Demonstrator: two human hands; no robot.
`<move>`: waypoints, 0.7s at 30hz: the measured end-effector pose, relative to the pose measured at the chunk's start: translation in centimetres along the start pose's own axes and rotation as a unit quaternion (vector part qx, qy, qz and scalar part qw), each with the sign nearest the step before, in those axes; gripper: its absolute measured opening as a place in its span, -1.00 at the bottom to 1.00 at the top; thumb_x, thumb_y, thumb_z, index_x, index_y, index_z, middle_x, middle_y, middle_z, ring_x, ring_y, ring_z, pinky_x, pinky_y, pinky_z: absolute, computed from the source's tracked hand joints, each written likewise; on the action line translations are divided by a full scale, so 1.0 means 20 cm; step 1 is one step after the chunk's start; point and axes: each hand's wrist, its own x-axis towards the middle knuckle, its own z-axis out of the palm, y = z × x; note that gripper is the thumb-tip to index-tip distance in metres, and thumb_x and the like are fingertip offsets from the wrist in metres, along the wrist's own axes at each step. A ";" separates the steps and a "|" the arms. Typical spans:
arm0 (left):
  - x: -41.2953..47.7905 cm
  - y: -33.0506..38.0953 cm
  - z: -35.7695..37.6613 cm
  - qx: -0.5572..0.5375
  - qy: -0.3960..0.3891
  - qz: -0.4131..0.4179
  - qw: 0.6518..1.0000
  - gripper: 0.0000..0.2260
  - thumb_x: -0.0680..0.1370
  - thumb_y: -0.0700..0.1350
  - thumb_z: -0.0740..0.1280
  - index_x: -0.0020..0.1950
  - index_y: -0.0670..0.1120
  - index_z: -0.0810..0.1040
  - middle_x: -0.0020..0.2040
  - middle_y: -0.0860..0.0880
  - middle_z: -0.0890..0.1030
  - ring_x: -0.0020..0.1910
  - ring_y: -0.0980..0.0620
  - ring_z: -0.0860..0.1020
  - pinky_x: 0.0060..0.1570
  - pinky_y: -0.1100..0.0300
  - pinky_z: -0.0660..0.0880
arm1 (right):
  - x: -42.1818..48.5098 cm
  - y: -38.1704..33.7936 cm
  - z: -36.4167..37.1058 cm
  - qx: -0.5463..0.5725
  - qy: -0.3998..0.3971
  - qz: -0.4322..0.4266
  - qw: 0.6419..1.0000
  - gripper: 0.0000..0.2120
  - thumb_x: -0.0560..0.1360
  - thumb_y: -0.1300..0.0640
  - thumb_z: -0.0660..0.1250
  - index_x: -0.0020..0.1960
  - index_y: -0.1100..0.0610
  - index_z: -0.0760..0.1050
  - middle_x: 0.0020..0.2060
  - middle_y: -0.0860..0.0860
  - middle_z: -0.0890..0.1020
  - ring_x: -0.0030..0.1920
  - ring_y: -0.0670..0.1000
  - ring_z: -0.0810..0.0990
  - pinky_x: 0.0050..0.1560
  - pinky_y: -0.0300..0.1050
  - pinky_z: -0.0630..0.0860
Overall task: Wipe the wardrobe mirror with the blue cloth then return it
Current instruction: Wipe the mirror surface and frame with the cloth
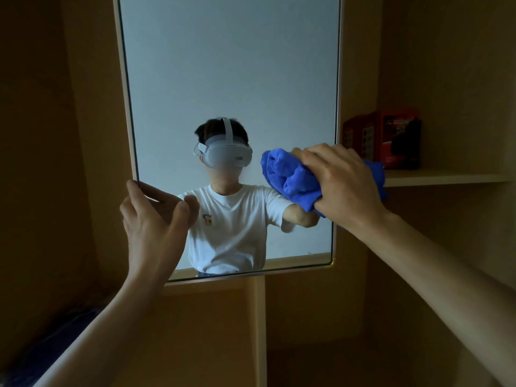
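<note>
The tall wardrobe mirror (229, 65) fills the upper middle, framed in pale wood. My right hand (343, 185) grips a bunched blue cloth (290, 177) and holds it against the glass near the mirror's lower right side. My left hand (153, 222) is at the mirror's left edge, thumb on the frame and fingers loosely bent over the glass, holding nothing. The mirror reflects a person in a white T-shirt wearing a white headset.
A wooden shelf (444, 177) juts out to the right of the mirror, carrying a red box (391, 138). Below the mirror are open wooden wardrobe compartments split by a vertical divider (259, 325). A dark blue fabric (64, 328) lies at the lower left.
</note>
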 end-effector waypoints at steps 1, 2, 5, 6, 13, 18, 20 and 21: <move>0.00 0.00 0.00 0.000 0.002 0.002 1.000 -0.20 0.62 0.06 0.33 0.67 -0.03 -0.13 0.61 -0.11 0.09 0.56 -0.20 0.19 0.45 -0.28 0.32 | -0.04 -0.01 0.01 0.004 -0.004 0.003 1.000 -0.57 0.41 0.13 0.46 0.26 0.12 0.53 0.01 0.04 0.60 -0.08 0.14 0.56 -0.08 0.09 0.45; 0.00 -0.01 0.00 0.000 0.004 0.004 1.000 -0.20 0.62 0.06 0.33 0.67 -0.04 -0.12 0.60 -0.11 0.10 0.56 -0.21 0.20 0.45 -0.28 0.32 | -0.09 -0.02 0.02 0.011 -0.009 0.002 1.000 -0.56 0.42 0.13 0.47 0.28 0.14 0.53 0.02 0.05 0.60 -0.07 0.14 0.56 -0.07 0.09 0.45; -0.01 -0.01 0.01 0.002 0.013 0.004 1.000 -0.20 0.62 0.02 0.34 0.67 -0.04 -0.11 0.61 -0.12 0.10 0.56 -0.20 0.19 0.46 -0.27 0.31 | -0.21 -0.07 0.03 0.027 -0.029 -0.002 0.999 -0.50 0.43 0.20 0.47 0.35 0.17 0.50 0.04 0.06 0.60 -0.06 0.13 0.57 -0.04 0.09 0.50; -0.02 -0.01 0.01 0.002 0.013 0.003 1.000 -0.20 0.61 0.01 0.34 0.67 -0.04 -0.11 0.62 -0.12 0.09 0.56 -0.20 0.19 0.46 -0.26 0.30 | -0.23 -0.08 0.03 0.030 -0.039 0.004 0.999 -0.47 0.40 0.24 0.47 0.36 0.19 0.49 0.03 0.06 0.61 -0.06 0.14 0.58 -0.05 0.09 0.52; -0.02 -0.02 -0.04 -0.002 -0.014 0.001 1.000 -0.20 0.61 -0.01 0.34 0.67 0.01 -0.12 0.61 -0.06 0.09 0.55 -0.19 0.23 0.45 -0.25 0.34 | -0.18 -0.09 -0.01 0.075 -0.033 0.185 0.979 -0.57 0.41 0.15 0.44 0.20 -0.05 0.38 -0.04 -0.09 0.57 -0.19 -0.04 0.59 -0.33 -0.13 0.49; -0.02 -0.03 -0.05 -0.004 -0.023 0.006 1.000 -0.21 0.62 0.01 0.34 0.67 0.01 -0.12 0.61 -0.05 0.09 0.51 -0.20 0.29 0.40 -0.26 0.38 | -0.08 0.03 -0.03 0.058 0.052 0.284 0.956 -0.60 0.42 0.15 0.45 0.22 0.14 0.44 0.00 0.06 0.59 -0.10 0.08 0.62 -0.24 -0.09 0.45; -0.02 -0.04 -0.04 -0.005 -0.020 0.004 1.000 -0.22 0.62 0.01 0.34 0.67 0.01 -0.11 0.61 -0.05 0.10 0.50 -0.20 0.32 0.39 -0.27 0.40 | -0.06 0.04 -0.03 0.062 0.061 0.303 0.949 -0.63 0.44 0.13 0.45 0.20 0.13 0.43 -0.03 0.04 0.58 -0.12 0.07 0.61 -0.22 -0.06 0.49; -0.02 -0.04 -0.04 -0.003 -0.016 0.004 1.000 -0.24 0.62 0.00 0.33 0.67 0.01 -0.09 0.60 -0.05 0.12 0.49 -0.20 0.33 0.37 -0.27 0.41 | -0.05 0.03 -0.02 0.062 0.068 0.311 0.946 -0.64 0.45 0.12 0.44 0.19 0.12 0.43 -0.04 0.03 0.57 -0.12 0.06 0.60 -0.22 -0.07 0.47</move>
